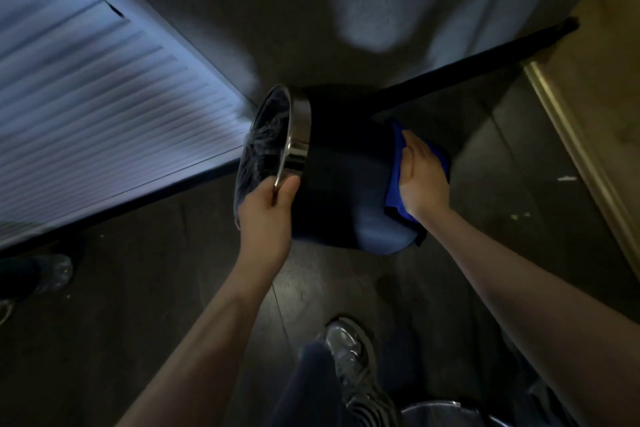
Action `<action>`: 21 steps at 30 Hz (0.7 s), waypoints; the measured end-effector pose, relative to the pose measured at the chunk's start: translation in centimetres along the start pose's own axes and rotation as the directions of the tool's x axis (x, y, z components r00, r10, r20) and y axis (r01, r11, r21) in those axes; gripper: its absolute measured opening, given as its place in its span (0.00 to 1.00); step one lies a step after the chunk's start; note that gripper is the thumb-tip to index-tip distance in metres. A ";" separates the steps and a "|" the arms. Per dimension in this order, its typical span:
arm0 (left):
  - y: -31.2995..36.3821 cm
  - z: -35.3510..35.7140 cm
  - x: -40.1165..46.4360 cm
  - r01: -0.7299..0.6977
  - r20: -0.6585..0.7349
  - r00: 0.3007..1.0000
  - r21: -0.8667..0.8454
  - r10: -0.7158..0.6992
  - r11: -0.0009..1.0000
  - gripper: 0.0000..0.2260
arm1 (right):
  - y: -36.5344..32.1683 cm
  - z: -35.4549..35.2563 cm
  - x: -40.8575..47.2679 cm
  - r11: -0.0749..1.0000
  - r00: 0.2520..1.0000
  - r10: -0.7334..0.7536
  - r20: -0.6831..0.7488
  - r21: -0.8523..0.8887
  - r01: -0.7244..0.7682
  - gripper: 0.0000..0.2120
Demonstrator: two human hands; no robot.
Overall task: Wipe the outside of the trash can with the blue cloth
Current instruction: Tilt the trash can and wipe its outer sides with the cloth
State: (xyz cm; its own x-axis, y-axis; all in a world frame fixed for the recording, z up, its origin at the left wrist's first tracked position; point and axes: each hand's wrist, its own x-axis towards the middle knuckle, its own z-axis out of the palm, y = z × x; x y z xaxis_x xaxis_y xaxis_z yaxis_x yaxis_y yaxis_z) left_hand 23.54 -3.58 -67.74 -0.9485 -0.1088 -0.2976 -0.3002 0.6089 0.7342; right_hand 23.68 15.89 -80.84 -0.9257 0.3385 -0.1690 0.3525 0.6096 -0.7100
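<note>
A black round trash can (343, 177) with a shiny metal rim is tipped on its side above the dark floor, its open mouth facing left. My left hand (268, 211) grips the metal rim at the lower edge of the mouth. My right hand (420, 180) lies flat on the blue cloth (394, 191), pressing it against the can's base end on the right. Part of the cloth is hidden under my palm and behind the can.
A white louvred door (86, 114) stands to the left, and a grey wall rises behind the can. A dark baseboard (467, 69) runs up to the right. My shoe (353, 357) is below the can. Another person's shoe (52, 270) is at the left edge. A second round container's rim (446, 409) shows at the bottom.
</note>
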 end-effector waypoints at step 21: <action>-0.5 -2.6 4.3 0.267 -0.108 0.956 -0.064 -0.273 0.962 0.16 | -3.6 1.1 -3.5 0.929 0.965 -0.249 0.081 -0.262 0.261 0.25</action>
State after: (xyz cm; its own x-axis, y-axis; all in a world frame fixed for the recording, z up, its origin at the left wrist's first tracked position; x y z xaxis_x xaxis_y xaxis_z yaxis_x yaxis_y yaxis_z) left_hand 19.33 -6.39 -67.80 -0.8359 -0.3549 -0.4187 -0.5483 0.5059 0.6659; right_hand 25.52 11.77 -78.43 -0.9922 0.1169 -0.0423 0.1216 0.8424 -0.5250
